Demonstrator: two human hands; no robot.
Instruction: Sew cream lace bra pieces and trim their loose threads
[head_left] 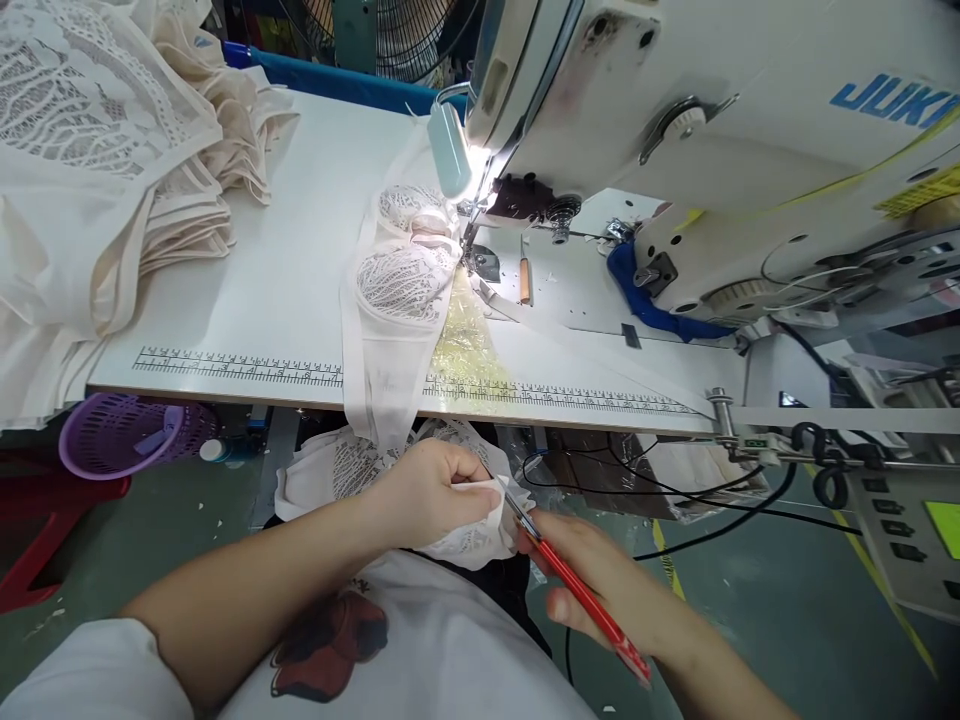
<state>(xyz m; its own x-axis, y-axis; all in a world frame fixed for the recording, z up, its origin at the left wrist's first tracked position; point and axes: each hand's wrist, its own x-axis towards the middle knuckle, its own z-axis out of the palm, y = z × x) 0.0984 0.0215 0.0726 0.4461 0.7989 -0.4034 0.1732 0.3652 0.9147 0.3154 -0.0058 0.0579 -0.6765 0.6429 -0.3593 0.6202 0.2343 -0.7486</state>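
Note:
My left hand is closed on a white lace garment piece held over my lap, below the table edge. My right hand grips red-handled thread snips, whose metal tips touch the lace just beside my left fingers. A chain of joined lace pieces runs from my lap up over the table edge to the needle of the white sewing machine, where its lamp shines.
A pile of cream lace garments covers the left of the white table, which has a printed ruler along its front edge. A purple basket sits underneath. A control box and cables hang at right.

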